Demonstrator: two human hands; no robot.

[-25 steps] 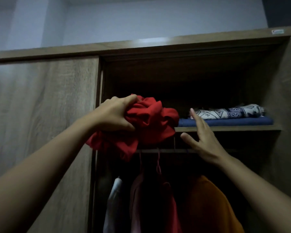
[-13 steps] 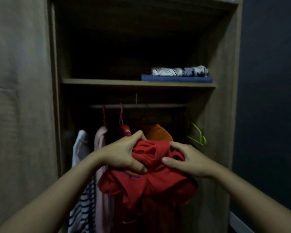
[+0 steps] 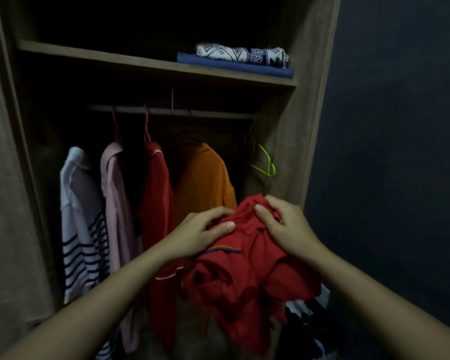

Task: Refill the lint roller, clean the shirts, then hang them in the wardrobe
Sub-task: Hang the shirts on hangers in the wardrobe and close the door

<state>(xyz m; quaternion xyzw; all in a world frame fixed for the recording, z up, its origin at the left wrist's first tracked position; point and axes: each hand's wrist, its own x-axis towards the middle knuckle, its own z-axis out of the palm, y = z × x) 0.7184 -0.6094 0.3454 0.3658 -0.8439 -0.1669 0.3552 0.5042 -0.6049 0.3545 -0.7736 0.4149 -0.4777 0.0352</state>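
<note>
Crumpled matt red cloth shirt point(image 3: 247, 276), matt wood-grain wardrobe point(image 3: 307, 105), smooth glossy green plastic hanger point(image 3: 266, 165)

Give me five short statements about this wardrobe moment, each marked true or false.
1. The left hand and right hand both hold the crumpled red shirt. True.
2. The white shirt with navy stripes hangs leftmost on the wardrobe rail. True.
3. The thin lime-green hanger carries the orange shirt. False: it hangs bare, to the right of the orange shirt.
4. The white-and-navy patterned cloth lies on the folded blue cloth on the wooden shelf. True.
5. The crumpled red shirt hangs from the wardrobe rail. False: it is bunched in the hands, in front of the wardrobe.
</note>
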